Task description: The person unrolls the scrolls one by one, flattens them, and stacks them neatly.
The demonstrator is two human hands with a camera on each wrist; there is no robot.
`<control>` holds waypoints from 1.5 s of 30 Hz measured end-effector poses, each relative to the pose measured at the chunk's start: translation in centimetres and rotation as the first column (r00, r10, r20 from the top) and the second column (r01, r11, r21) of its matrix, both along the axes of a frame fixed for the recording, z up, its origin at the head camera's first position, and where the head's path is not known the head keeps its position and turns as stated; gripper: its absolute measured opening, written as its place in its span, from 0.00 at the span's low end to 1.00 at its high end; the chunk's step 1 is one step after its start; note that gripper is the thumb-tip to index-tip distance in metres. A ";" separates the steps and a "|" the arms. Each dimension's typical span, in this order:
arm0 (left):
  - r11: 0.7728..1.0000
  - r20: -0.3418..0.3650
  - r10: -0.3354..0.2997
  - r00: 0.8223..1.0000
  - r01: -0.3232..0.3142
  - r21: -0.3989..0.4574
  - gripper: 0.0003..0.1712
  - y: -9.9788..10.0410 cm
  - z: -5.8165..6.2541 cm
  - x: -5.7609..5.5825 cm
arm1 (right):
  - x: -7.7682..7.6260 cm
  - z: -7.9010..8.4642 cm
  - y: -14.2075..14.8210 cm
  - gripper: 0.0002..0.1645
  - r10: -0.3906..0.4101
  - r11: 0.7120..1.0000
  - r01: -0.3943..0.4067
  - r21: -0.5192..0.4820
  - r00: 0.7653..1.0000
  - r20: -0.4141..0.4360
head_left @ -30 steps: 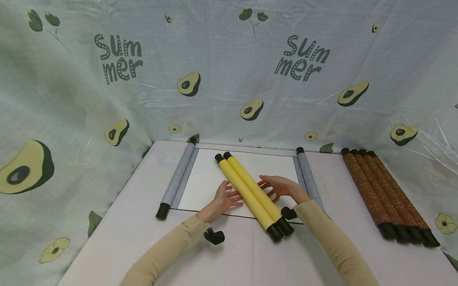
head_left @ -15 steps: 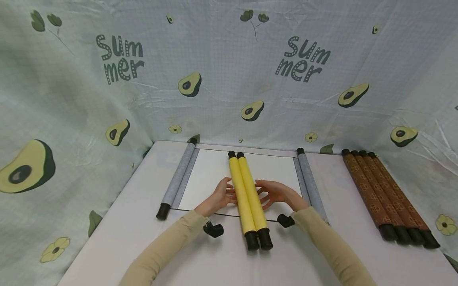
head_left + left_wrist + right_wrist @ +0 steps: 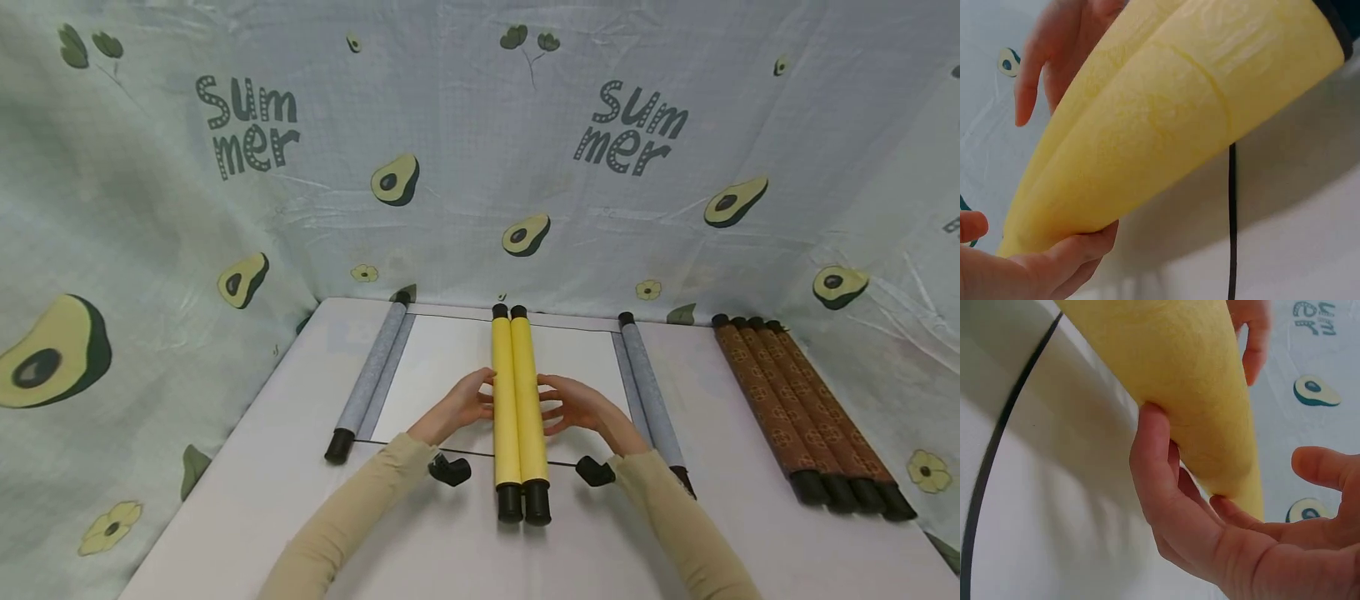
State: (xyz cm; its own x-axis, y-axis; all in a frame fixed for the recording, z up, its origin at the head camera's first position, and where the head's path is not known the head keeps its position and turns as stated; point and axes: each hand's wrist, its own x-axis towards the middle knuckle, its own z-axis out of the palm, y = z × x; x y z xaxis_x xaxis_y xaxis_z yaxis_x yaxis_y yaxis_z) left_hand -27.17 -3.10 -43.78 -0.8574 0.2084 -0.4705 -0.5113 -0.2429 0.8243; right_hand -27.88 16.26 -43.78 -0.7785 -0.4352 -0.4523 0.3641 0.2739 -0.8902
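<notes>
Two yellow rolls with black end caps, the left one [image 3: 506,408] and the right one [image 3: 531,408], lie side by side between my hands, pointing away from me. They are held above a white sheet [image 3: 442,358], casting a shadow below. My left hand [image 3: 467,402] holds the pair from the left, fingers [image 3: 1085,250] bent under the roll and thumb off it. On the other side my right hand [image 3: 576,406] supports the right roll, its fingertips [image 3: 1155,419] against the lower side and the thumb raised away. The rolls hide some fingertips.
Grey rolls with black ends lie along the sheet's left side [image 3: 372,367] and right side [image 3: 651,387]. Several brown patterned rolls [image 3: 772,400] lie together at the table's right. A printed cloth [image 3: 465,108] hangs behind the table.
The yellow rolls have turned from a slant to nearly straight away from me, their near ends swinging left and far ends right. Both hands stay on either side of them.
</notes>
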 end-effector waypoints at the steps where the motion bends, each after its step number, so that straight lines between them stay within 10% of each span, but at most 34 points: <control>1: 1.000 -0.005 -0.016 1.000 0.016 -0.010 0.23 0.0 0.0 0.0 | 0.0 0.1 0.0 0.34 -0.004 1.000 0.004 0.000 1.000 -0.010; 25: 0.950 -0.068 -0.142 0.988 0.116 -0.291 0.39 0.6 0.7 -1.0 | 0.6 1.1 -1.3 0.43 -0.152 0.954 0.182 0.239 0.979 -0.137; 45: 0.889 -0.105 -0.196 0.975 0.132 -0.439 0.25 1.4 0.9 -0.6 | 1.1 0.5 -1.5 0.41 -0.164 0.950 0.196 0.242 0.976 -0.146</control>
